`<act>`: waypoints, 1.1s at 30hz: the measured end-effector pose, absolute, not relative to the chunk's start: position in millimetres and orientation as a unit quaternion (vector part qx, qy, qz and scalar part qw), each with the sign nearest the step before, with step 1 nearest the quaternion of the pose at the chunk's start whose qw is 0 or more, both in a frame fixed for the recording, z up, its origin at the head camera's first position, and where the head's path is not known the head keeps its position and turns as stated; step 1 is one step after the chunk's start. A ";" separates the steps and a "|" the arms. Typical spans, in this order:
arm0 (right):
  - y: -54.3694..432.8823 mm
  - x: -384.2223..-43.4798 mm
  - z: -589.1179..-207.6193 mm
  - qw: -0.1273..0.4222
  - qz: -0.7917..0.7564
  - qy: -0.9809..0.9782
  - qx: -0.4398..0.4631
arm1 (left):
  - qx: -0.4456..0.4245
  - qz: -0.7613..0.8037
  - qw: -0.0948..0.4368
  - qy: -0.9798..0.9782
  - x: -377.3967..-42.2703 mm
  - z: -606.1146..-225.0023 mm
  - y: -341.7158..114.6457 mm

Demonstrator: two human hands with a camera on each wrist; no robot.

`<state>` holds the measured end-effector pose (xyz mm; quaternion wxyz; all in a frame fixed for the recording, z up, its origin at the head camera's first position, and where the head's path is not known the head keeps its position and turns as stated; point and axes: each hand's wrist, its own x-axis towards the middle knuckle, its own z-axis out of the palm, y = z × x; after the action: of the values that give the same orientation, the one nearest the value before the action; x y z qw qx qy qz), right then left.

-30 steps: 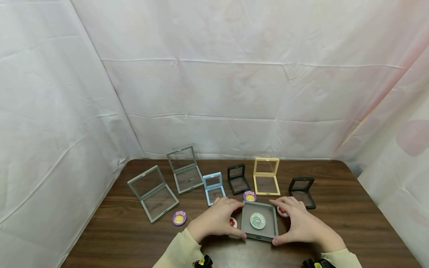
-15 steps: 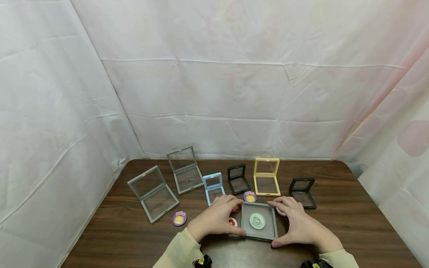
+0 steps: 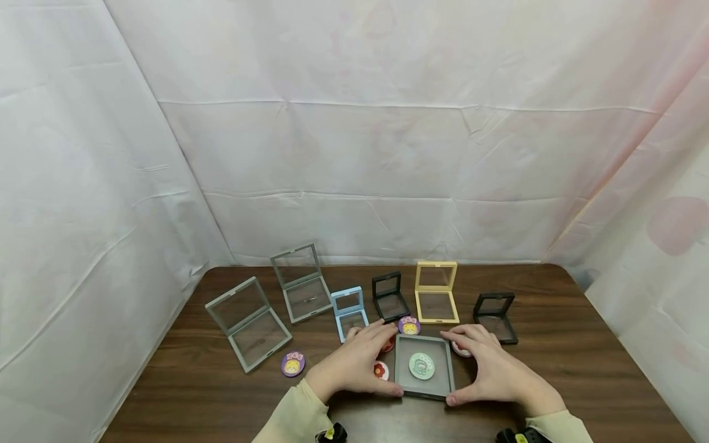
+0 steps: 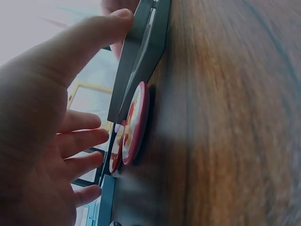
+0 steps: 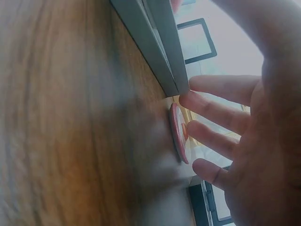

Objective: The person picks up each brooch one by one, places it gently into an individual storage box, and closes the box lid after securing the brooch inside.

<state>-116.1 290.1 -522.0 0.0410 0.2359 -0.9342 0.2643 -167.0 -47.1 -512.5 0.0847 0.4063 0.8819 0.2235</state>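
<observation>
A square grey display case (image 3: 404, 354) with a clear window lies flat in front of me, a mint-green round badge (image 3: 421, 366) under the window. At its left side is my left hand (image 3: 354, 363), thumb on the near corner and straight fingers spread towards the far corner. My right hand (image 3: 487, 366) mirrors this on the right side, its thumb by the near corner. In the left wrist view the thumb touches the case's edge (image 4: 136, 52), where a thin seam shows. Beside the left fingers lie a red-flower badge (image 3: 381, 370) and a red badge (image 3: 388, 344).
Behind stand open display cases: grey (image 3: 257, 338), another grey (image 3: 307, 298), blue (image 3: 351, 320), black (image 3: 390, 304), yellow (image 3: 436, 307) and black (image 3: 495, 326). Purple badges (image 3: 293, 364) lie left and behind (image 3: 409, 325). One red-rimmed badge (image 3: 461, 349) is beside my right fingers.
The head view has shifted slightly. Both hands stay at the sides of the grey case, with the right fingertips moved very slightly inward along its far corner.
</observation>
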 end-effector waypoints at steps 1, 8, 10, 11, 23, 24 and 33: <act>290.0 -116.2 -522.4 0.044 0.264 -0.934 0.237 | 0.411 0.221 0.084 0.881 -167.2 -513.2 -47.4; 291.6 -116.1 -525.1 0.044 0.258 -0.936 0.237 | 0.418 0.210 0.101 0.878 -167.2 -513.8 -46.2; 292.2 -116.1 -525.5 0.043 0.258 -0.936 0.237 | 0.419 0.209 0.102 0.878 -167.1 -513.8 -45.7; 292.4 -116.1 -525.5 0.042 0.258 -0.936 0.238 | 0.420 0.208 0.103 0.877 -167.1 -513.8 -45.5; 291.1 -118.2 -524.7 0.043 0.249 -0.937 0.241 | 0.427 0.203 0.104 0.875 -168.6 -515.1 -46.2; 291.0 -118.0 -524.8 0.043 0.247 -0.938 0.241 | 0.426 0.203 0.104 0.875 -168.6 -515.5 -46.2; 290.3 -117.1 -524.1 0.042 0.241 -0.939 0.240 | 0.425 0.206 0.100 0.876 -168.8 -515.2 -46.6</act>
<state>-117.1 290.3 -524.1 0.0425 0.2400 -0.9394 0.2413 -168.8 -46.6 -515.2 0.0999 0.4249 0.8758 0.2060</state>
